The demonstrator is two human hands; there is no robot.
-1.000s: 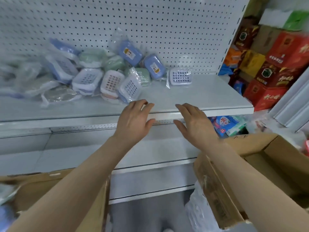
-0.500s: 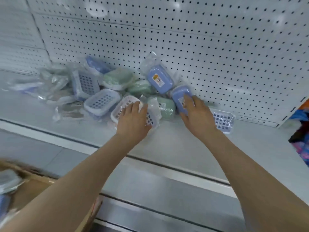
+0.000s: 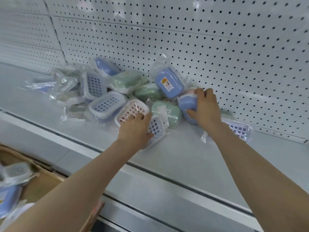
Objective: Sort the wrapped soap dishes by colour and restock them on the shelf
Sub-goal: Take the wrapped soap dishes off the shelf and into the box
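A heap of plastic-wrapped soap dishes lies on the white shelf (image 3: 184,158) against the pegboard: blue, green and pink ones mixed. My right hand (image 3: 206,109) grips a blue wrapped soap dish (image 3: 187,104) at the heap's right side, fingers over its top and thumb under it. My left hand (image 3: 135,129) grips another blue wrapped soap dish (image 3: 156,127), grid side up, with its fingertips resting on the pink grid-topped dish (image 3: 132,109). A blue dish with an orange label (image 3: 168,82) leans on the pegboard. Green dishes (image 3: 167,113) sit between my hands.
One more blue grid dish (image 3: 239,128) lies alone to the right of my right wrist. A cardboard box (image 3: 41,180) at the lower left holds more wrapped dishes (image 3: 10,186). The white pegboard wall (image 3: 217,47) backs the shelf. The shelf's front edge (image 3: 150,169) runs diagonally under my forearms.
Both hands went from the shelf's front edge up into the heap. My right hand has closed around the blue dish and my left around the grid-topped blue one.
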